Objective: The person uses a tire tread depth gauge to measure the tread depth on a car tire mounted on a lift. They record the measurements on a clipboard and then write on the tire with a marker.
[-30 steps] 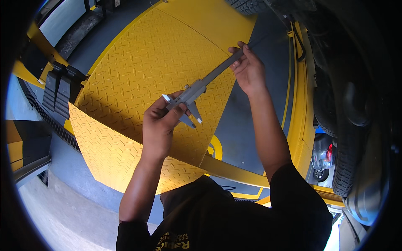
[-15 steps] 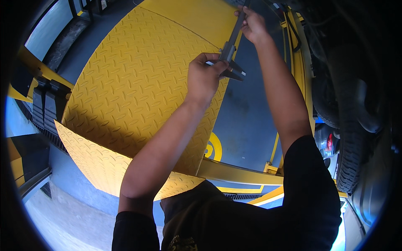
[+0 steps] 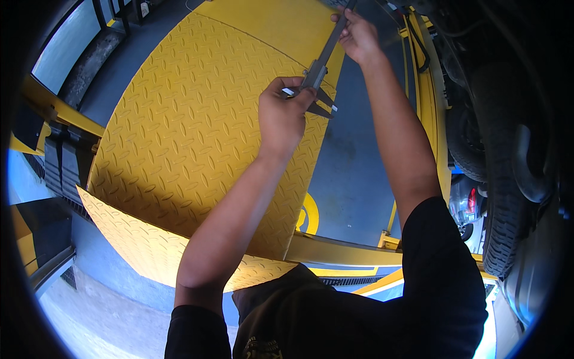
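Observation:
A grey metal vernier caliper (image 3: 315, 76) slants above a yellow diamond-plate ramp (image 3: 185, 113). My left hand (image 3: 283, 115) grips it near the jaws, with the thumb on the slider and the fingers behind. The pointed jaws stick out past the thumb toward the lower right and look spread apart, nothing visible between them. At the upper end of the beam, my right hand (image 3: 359, 35) holds the caliper between thumb and fingers. Some fingers of both hands are hidden behind the tool.
A yellow-framed dark platform (image 3: 350, 173) lies right of the ramp. Beyond it stands a vehicle with a black tire (image 3: 502, 221). Black rubber blocks (image 3: 66, 157) sit on a yellow arm at left. The ramp's bent yellow edge (image 3: 134, 239) is close to my body.
My left hand and the caliper's jaw end have shifted slightly left in the picture. My right hand has moved only a little, and both hands keep their hold.

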`<state>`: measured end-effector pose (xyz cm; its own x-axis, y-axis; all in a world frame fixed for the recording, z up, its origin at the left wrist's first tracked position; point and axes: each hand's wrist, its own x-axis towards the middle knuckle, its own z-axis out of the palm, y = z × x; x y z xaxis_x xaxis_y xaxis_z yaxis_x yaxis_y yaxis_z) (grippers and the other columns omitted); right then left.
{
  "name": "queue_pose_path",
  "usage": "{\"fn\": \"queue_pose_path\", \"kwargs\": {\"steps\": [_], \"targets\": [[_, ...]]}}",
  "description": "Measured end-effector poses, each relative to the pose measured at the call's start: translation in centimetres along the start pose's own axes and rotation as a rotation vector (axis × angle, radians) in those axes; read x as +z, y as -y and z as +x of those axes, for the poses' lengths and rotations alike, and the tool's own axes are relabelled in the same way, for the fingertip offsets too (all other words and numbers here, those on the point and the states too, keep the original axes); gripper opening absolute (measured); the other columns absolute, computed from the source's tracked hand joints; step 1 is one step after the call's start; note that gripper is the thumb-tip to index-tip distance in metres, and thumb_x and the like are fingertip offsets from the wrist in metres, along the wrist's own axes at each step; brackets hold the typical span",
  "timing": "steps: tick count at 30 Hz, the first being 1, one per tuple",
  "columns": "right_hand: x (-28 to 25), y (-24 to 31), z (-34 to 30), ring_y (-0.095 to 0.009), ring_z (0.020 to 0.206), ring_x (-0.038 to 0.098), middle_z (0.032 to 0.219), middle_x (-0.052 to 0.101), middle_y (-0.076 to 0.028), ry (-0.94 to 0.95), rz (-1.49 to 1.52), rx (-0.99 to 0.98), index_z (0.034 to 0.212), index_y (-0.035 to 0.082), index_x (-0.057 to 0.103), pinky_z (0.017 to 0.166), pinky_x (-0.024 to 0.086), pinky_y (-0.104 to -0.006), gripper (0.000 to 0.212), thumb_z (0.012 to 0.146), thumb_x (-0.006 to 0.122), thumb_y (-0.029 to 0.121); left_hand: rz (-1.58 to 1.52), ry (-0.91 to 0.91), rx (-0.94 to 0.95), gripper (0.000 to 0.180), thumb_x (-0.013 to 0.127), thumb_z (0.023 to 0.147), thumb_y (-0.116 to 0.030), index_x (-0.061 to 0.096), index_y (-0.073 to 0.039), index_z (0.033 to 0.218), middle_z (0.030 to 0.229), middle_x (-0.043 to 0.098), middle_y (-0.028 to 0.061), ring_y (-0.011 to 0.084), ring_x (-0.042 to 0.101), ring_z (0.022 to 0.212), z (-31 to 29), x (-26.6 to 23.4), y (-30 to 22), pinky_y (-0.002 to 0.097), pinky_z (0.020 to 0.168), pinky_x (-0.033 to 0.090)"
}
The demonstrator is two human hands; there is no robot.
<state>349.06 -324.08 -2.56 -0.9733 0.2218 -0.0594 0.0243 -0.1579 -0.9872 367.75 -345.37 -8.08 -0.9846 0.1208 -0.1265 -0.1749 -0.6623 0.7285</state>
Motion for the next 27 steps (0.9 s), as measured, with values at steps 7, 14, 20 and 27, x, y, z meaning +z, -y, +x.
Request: {"fn": "queue_pose_path", "kwargs": {"steps": [7, 14, 20, 27], "targets": [[0.8, 1.6, -2.6, -0.01, 0.062, 0.052, 0.092, 0.069, -0.013, -0.015, -0.01, -0.002, 0.121, -0.001, 0.059, 0.054, 0.04, -0.0216, 0.025, 0.103, 0.053, 0.016, -0.019, -0.038, 0.015, 0.025, 0.074, 0.085, -0.007, 0.064, 0.007, 0.103, 0.079, 0.066, 0.0091, 0.0107, 0.058, 0.064, -0.4, 1.1, -0.3, 0.0262, 0.057, 0.046], [1.3, 2.2, -3.3, -0.005, 0.06, 0.043, 0.089, 0.069, -0.004, -0.038, -0.053, 0.021, 0.119, 0.005, 0.064, 0.059, 0.037, -0.0184, 0.025, 0.104, 0.05, 0.021, 0.046, -0.038, 0.015, 0.025, 0.073, 0.085, -0.007, 0.064, 0.007, 0.104, 0.081, 0.066, 0.0089, 0.0126, 0.062, 0.068, -0.8, 1.8, -1.1, 0.0264, 0.061, 0.048], [1.9, 2.6, -4.3, -0.006, 0.06, 0.045, 0.093, 0.069, -0.005, 0.003, -0.04, 0.048, 0.119, 0.004, 0.062, 0.059, 0.039, -0.0189, 0.025, 0.103, 0.051, 0.019, -0.026, 0.025, -0.04, 0.03, 0.068, 0.087, -0.004, 0.062, 0.007, 0.114, 0.094, 0.069, 0.0115, 0.0162, 0.066, 0.087, -2.2, 1.1, -2.4, 0.0289, 0.081, 0.051], [1.7, 2.0, -13.2, -0.012, 0.065, 0.051, 0.1, 0.07, -0.013, 0.285, 0.178, 0.159, 0.114, 0.005, 0.057, 0.067, 0.044, -0.0251, 0.021, 0.103, 0.05, 0.02, -0.173, 0.125, -0.064, 0.044, 0.057, 0.09, 0.0, 0.056, 0.007, 0.133, 0.104, 0.069, 0.0105, 0.0184, 0.064, 0.101, -11.2, -4.8, -6.2, 0.0357, 0.097, 0.049]]}}
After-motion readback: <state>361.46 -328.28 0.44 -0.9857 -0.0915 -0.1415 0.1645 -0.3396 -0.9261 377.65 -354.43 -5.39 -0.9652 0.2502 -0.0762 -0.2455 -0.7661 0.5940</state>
